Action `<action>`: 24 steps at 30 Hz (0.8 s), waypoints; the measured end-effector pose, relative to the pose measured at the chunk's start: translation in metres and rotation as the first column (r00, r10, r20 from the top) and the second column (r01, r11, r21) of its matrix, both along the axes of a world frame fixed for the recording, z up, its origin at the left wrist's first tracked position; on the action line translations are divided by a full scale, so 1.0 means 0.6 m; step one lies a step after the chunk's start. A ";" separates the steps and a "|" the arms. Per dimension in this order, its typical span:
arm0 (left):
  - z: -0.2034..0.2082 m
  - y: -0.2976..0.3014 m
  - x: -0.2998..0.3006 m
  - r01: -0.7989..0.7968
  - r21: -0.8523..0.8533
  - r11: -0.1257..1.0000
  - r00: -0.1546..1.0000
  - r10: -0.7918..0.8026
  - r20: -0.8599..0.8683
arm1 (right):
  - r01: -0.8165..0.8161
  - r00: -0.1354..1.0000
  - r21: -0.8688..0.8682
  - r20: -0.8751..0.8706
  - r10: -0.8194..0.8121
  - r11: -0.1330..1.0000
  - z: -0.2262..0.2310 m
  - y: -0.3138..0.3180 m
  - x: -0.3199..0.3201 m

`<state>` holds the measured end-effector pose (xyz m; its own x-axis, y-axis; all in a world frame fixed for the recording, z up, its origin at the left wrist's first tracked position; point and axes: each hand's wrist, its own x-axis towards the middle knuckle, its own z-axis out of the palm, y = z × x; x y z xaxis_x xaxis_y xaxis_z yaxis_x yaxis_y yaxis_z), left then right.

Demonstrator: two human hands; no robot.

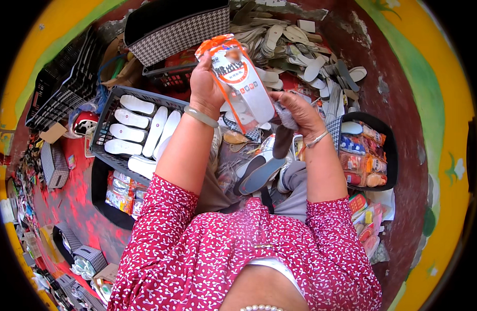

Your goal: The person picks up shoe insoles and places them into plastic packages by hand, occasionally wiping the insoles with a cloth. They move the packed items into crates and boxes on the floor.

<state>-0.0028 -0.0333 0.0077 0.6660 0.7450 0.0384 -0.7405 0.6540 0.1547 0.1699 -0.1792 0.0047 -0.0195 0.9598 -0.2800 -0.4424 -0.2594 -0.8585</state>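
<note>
My left hand (pixel 206 87) is closed on the left edge of a clear plastic packet (pixel 237 83) with an orange and white printed top, held up in front of me. A white insole (pixel 259 102) shows through its lower right part. Beside the packet's right edge, the fingers of my right hand (pixel 305 115) are curled round a dark insole (pixel 283 142) that hangs down below them. A grey, fuzzy-looking piece (pixel 286 116) sits at its upper end; I cannot tell whether it belongs to that insole. Grey-blue insoles (pixel 263 176) lie in my lap.
A dark plastic crate (pixel 106 122) holding white insoles stands at left. Black-rimmed bins (pixel 391 160) with packaged goods flank me on both sides. Ahead lies a big heap of loose insoles (pixel 275 39), next to a houndstooth box (pixel 179 39). Stacked crates (pixel 62 83) stand far left.
</note>
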 end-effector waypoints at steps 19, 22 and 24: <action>-0.037 -0.048 0.032 0.170 0.108 0.980 0.974 -0.150 -0.168 | 0.611 0.754 0.376 -0.009 -0.656 0.697 0.077 0.004 -0.002; -0.027 -0.074 0.044 0.187 0.099 0.977 0.970 -0.168 -0.175 | 0.407 0.747 0.587 0.228 -0.625 0.700 0.065 0.020 -0.036; -0.012 -0.096 0.057 0.156 0.048 0.987 0.981 -0.149 -0.126 | 0.033 0.366 0.664 0.687 -0.627 0.747 0.011 0.040 -0.050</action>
<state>0.0311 -0.0906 0.0008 0.7738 0.6334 -0.0107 -0.6061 0.7452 0.2780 0.1401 -0.1555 0.0110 0.2851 0.7910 0.5413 0.6275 0.2729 -0.7293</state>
